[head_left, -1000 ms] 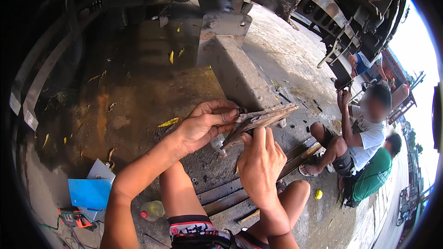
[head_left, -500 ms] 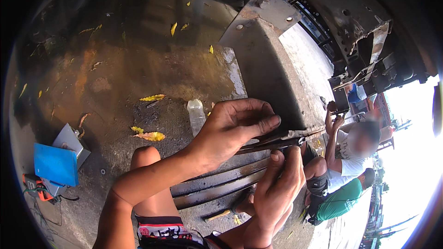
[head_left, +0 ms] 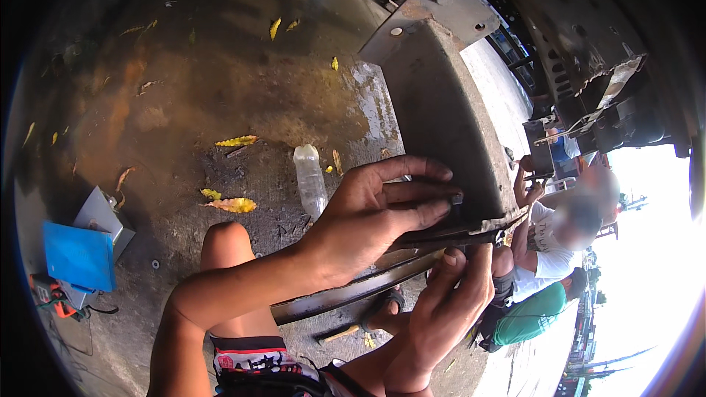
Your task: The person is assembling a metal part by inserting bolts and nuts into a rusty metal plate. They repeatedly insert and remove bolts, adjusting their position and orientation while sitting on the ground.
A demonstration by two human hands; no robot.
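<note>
A grey metal channel beam [head_left: 441, 117] with a bolted flange stretches away in front of me. My left hand [head_left: 368, 213] reaches into its near end, fingers closed around a small dark metal piece [head_left: 457, 199], perhaps a nut or bolt head. Just below the beam's near edge is my right hand [head_left: 452, 294], thumb and fingertips drawn together against the underside of the end plate [head_left: 471, 237]. Whatever those fingertips hold is hidden. A long curved metal strip [head_left: 346, 295] runs below the left wrist.
A clear plastic bottle [head_left: 309, 180] stands on the wet concrete [head_left: 243, 95] among yellow leaves. Left are a blue case [head_left: 79, 256] and a red-black tool [head_left: 51, 295]. A hammer-like wooden handle [head_left: 338, 334] lies below. People crouch at right, one in a green shirt [head_left: 533, 316].
The view has shifted slightly, so the beam appears further right. My left fingers have spread and moved inside the beam's end, where the small metal piece now shows. My right hand stays below the edge.
</note>
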